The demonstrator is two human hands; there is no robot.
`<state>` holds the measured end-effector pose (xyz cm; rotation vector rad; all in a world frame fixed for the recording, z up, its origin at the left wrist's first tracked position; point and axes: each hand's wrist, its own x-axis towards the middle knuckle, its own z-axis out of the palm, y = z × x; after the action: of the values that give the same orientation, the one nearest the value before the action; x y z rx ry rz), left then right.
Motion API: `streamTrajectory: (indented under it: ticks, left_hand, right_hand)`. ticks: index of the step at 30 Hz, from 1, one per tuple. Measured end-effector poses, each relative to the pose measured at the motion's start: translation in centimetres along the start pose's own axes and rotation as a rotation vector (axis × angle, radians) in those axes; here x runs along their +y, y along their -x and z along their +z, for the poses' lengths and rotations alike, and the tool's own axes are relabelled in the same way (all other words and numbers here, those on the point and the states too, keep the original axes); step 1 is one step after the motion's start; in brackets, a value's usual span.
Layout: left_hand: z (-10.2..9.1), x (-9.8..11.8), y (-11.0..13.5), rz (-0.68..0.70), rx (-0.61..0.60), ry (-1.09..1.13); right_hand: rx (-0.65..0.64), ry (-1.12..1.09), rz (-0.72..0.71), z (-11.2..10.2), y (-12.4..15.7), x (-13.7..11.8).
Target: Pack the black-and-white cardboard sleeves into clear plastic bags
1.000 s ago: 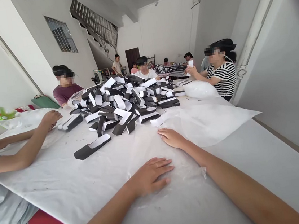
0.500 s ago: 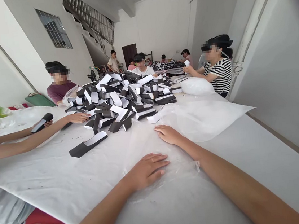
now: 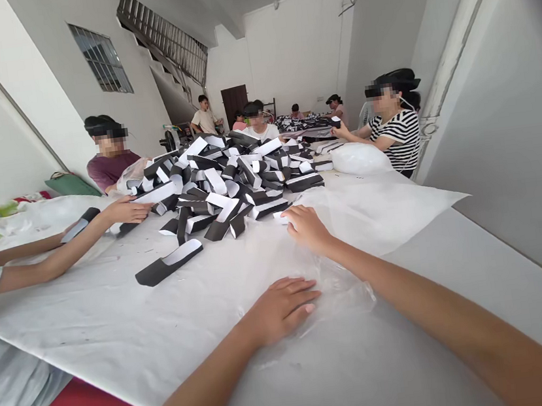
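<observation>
My left hand [image 3: 281,310] lies flat with fingers stretched, pressing on a clear plastic bag [image 3: 332,281] spread over the table. Further forward, my right hand [image 3: 308,228] has its fingers bent and thumb apart. Its fingertips reach the end of a white folded piece [image 3: 280,217] at the near edge of the pile; a firm grip on it does not show. The pile [image 3: 213,180] consists of black folded card pieces with white insides. One long black-and-white piece [image 3: 170,263] rests apart, left of my hands.
A co-worker's hand [image 3: 128,210] reaches to the pile's left side. Across the table [image 3: 91,310], a person in a striped shirt [image 3: 395,138] holds a small piece. A filled white plastic bag [image 3: 361,157] sits at the right. A red stool [image 3: 85,400] stands lower left.
My right hand has moved forward to the white piece, its fingers now bent. My left hand stays flat on the plastic. The co-worker at left has drawn a piece from the pile.
</observation>
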<state>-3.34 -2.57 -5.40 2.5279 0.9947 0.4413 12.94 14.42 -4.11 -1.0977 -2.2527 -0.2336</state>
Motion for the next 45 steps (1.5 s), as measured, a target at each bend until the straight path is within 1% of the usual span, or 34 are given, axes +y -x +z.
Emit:
streamTrajectory:
  ticks: [1, 3, 5, 6, 8, 10, 13, 15, 16, 17, 18, 20, 21, 22, 23, 24, 25, 27, 29, 31, 32, 34, 36, 38, 39, 42, 43, 45]
  left_hand:
    - [0.0, 0.0, 0.0, 0.0, 0.007, -0.003]
    - [0.1, 0.0, 0.0, 0.002, 0.026, -0.011]
    - [0.2, -0.1, -0.1, 0.004, 0.04, -0.017]
    - [0.2, -0.1, -0.1, 0.006, 0.042, -0.018]
    - [0.3, -0.3, -0.2, 0.013, 0.045, -0.015]
    - [0.4, -0.4, -0.3, 0.016, 0.046, -0.008]
    - [0.6, -0.7, -0.4, 0.01, 0.052, -0.002]
    - [0.7, -0.8, -0.4, 0.012, 0.043, -0.001]
    - [0.7, -0.9, -0.4, 0.014, 0.034, 0.0]
    - [0.8, -0.9, -0.4, 0.012, 0.026, 0.0]
    - [0.8, -1.0, -0.4, 0.006, 0.017, -0.001]
    - [0.9, -1.1, -0.4, -0.011, 0.007, -0.009]
    - [0.9, -1.1, -0.4, -0.014, 0.005, -0.015]
    - [0.9, -1.1, -0.4, -0.012, 0.005, -0.023]
    - [0.9, -1.1, -0.4, -0.005, 0.01, -0.029]
    - [1.0, -1.1, -0.4, 0.005, 0.019, -0.035]
    - [1.0, -1.1, -0.4, 0.015, 0.03, -0.038]
    - [1.0, -0.9, -0.4, 0.013, 0.044, -0.029]
    - [0.9, -0.6, -0.3, -0.017, 0.038, -0.004]
    - [0.7, -0.2, -0.3, -0.023, 0.042, 0.034]
    - [0.5, 0.0, -0.3, -0.005, 0.053, 0.055]
    - [0.1, 0.2, -0.4, 0.051, 0.072, 0.085]
    - [-0.2, 0.3, -0.5, 0.078, 0.048, 0.086]
    - [-0.4, 0.3, -0.5, 0.064, -0.003, 0.061]
    - [-0.4, 0.3, -0.6, 0.049, -0.021, 0.049]
    - [-0.1, 0.6, -0.6, 0.005, -0.006, 0.056]
    - [0.0, 0.7, -0.6, -0.008, 0.014, 0.076]
    - [0.3, 1.1, -0.7, -0.038, 0.052, 0.127]
  right_hand:
    - [-0.06, 0.07, -0.012, 0.1, -1.0, 0.2]
    - [-0.185, 0.187, 0.024, 0.6, -3.4, 0.8]
    - [-0.275, 0.233, 0.092, 1.2, -5.9, 1.5]
    - [-0.304, 0.231, 0.104, 1.6, -7.0, 1.8]
    - [-0.349, 0.217, 0.069, 2.3, -8.5, 2.2]
    - [-0.384, 0.208, 0.011, 3.2, -9.1, 2.7]
    - [-0.417, 0.205, -0.044, 4.2, -8.7, 3.4]
    - [-0.423, 0.221, -0.039, 4.1, -8.2, 3.6]
    - [-0.395, 0.218, -0.018, 3.7, -8.0, 3.5]
    - [-0.334, 0.199, 0.013, 3.1, -7.7, 3.1]
    - [-0.244, 0.163, 0.046, 2.2, -7.5, 2.6]
    - [0.0, 0.04, 0.087, 0.0, -6.7, 0.8]
    - [0.093, -0.018, 0.054, -1.3, -6.0, -0.3]
    - [0.139, -0.061, -0.011, -2.5, -5.0, -1.5]
    - [0.139, -0.088, -0.086, -3.5, -3.7, -2.8]
    - [0.103, -0.103, -0.157, -4.4, -2.0, -4.0]
    - [0.056, -0.112, -0.198, -5.0, -0.1, -5.1]
    - [-0.029, -0.173, -0.202, -5.6, 4.2, -6.9]
    - [-0.168, -0.288, -0.223, -6.0, 8.2, -7.9]
    - [-0.237, -0.413, -0.161, -6.5, 10.8, -8.2]
    - [-0.261, -0.483, -0.108, -6.9, 11.6, -8.3]
    - [-0.27, -0.623, 0.013, -7.5, 12.0, -8.2]
    - [-0.221, -0.709, 0.096, -7.5, 11.7, -8.0]
    - [-0.166, -0.741, 0.157, -7.1, 11.3, -7.7]
    - [-0.162, -0.759, 0.198, -6.8, 11.2, -7.6]
    - [-0.222, -0.851, 0.334, -6.2, 11.4, -7.6]
    - [-0.24, -0.864, 0.347, -6.2, 11.6, -7.7]
    - [-0.252, -0.843, 0.321, -6.4, 11.9, -8.2]
